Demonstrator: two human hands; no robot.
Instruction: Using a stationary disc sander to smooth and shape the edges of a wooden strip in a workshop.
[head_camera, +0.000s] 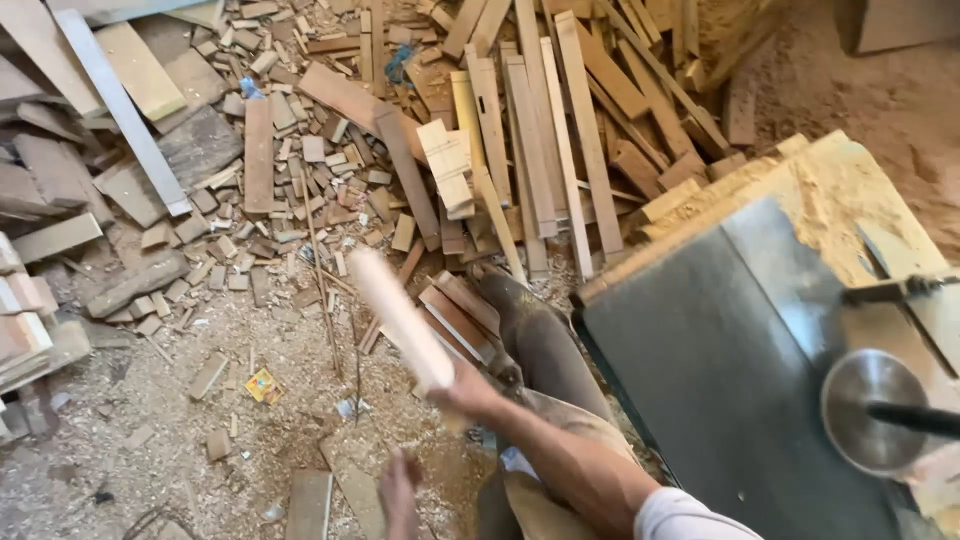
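My right hand (468, 392) grips the near end of a pale wooden stick (398, 315), which points up and to the left and is blurred by motion. My left hand (400, 490) hangs lower, near the bottom edge, fingers loosely apart and holding nothing. Both hands are above a floor covered in sawdust (200, 440) and wood scraps. My leg in brown trousers (545, 350) shows between the hands and the machine table.
A grey metal machine table (720, 360), dusted with sawdust, stands at the right with a round metal disc (872, 410) on it. A heap of long wooden slats (540, 130) and short offcuts (300, 170) fills the floor ahead. Stacked boards (25, 320) lie at far left.
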